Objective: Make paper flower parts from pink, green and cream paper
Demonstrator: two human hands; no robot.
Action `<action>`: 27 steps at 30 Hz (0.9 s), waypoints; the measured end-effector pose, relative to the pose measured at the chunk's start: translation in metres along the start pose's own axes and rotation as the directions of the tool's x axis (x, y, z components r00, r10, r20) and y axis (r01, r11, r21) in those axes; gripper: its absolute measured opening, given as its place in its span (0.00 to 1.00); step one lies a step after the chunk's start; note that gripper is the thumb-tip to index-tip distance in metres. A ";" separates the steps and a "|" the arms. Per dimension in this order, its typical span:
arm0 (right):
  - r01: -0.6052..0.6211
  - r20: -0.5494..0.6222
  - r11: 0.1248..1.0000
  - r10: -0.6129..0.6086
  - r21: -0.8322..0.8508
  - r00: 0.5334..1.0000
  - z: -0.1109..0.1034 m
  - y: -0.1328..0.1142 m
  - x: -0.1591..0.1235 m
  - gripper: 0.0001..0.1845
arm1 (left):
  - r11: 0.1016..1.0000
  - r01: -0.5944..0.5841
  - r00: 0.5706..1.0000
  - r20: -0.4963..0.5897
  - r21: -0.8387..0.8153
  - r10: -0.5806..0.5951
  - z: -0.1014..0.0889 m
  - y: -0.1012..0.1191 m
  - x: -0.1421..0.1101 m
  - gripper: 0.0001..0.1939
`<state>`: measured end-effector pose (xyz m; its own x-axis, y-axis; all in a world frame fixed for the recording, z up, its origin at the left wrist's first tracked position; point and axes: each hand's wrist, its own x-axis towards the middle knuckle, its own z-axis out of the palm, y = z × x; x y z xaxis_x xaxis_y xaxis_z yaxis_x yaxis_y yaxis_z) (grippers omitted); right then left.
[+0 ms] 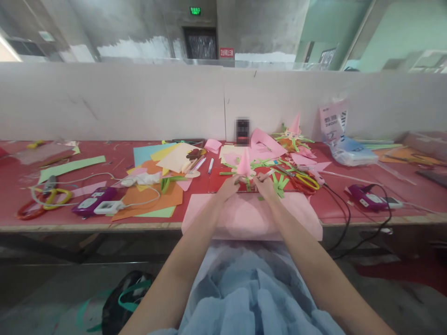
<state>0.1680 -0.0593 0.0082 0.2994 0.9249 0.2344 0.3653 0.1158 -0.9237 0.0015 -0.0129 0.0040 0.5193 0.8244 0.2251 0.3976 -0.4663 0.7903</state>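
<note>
A paper figure with a pink cone hat point(245, 164) and green paper strips stands at the table's front, between my two hands. My left hand point(229, 187) has its fingers closed at the figure's lower left side. My right hand point(264, 184) pinches the lower right side. The small parts under the fingertips are hidden. Cut green paper strips point(278, 185) lie just right of my right hand. A pink sheet point(249, 216) hangs over the table edge beneath my wrists. Farther back stands a similar paper figure point(294, 130).
Orange paper sheets point(150, 197) and yellow-and-red scissors point(52, 197) lie to the left, near a purple power strip point(93, 201). On the right are yellow-handled scissors point(307, 182), another purple power strip point(366, 197) with cables, and a plastic pack point(352, 151).
</note>
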 end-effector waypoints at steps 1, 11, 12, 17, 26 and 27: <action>-0.001 -0.019 1.000 0.001 -0.011 1.000 0.000 0.001 0.000 0.15 | 1.000 -0.003 1.000 0.001 0.001 0.003 0.000 0.000 0.000 0.30; -0.024 -0.024 1.000 0.024 0.009 0.999 -0.001 0.002 0.001 0.15 | 1.000 0.007 1.000 0.001 -0.030 -0.007 0.001 0.000 0.000 0.30; -0.015 -0.035 0.999 0.016 0.038 0.999 -0.001 0.002 0.001 0.15 | 0.999 0.003 1.000 -0.002 -0.034 -0.003 0.001 0.000 0.000 0.30; 0.058 -0.182 0.987 -0.031 0.150 0.983 -0.005 0.004 0.001 0.16 | 1.000 -0.006 1.000 0.011 -0.015 0.006 0.001 0.001 -0.001 0.30; 0.044 -0.194 0.982 -0.008 0.181 0.981 -0.005 0.008 0.004 0.15 | 0.987 -0.087 0.996 0.023 0.132 0.085 -0.002 0.007 -0.001 0.29; 0.044 -0.186 0.981 -0.008 0.191 0.982 -0.005 0.009 0.004 0.15 | 0.986 -0.087 0.996 0.022 0.140 0.085 -0.002 0.007 0.000 0.29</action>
<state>0.1767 -0.0559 0.0025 0.4556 0.8403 0.2939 0.2031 0.2233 -0.9533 0.0026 -0.0158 0.0100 0.5676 0.7746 0.2789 0.4530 -0.5768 0.6798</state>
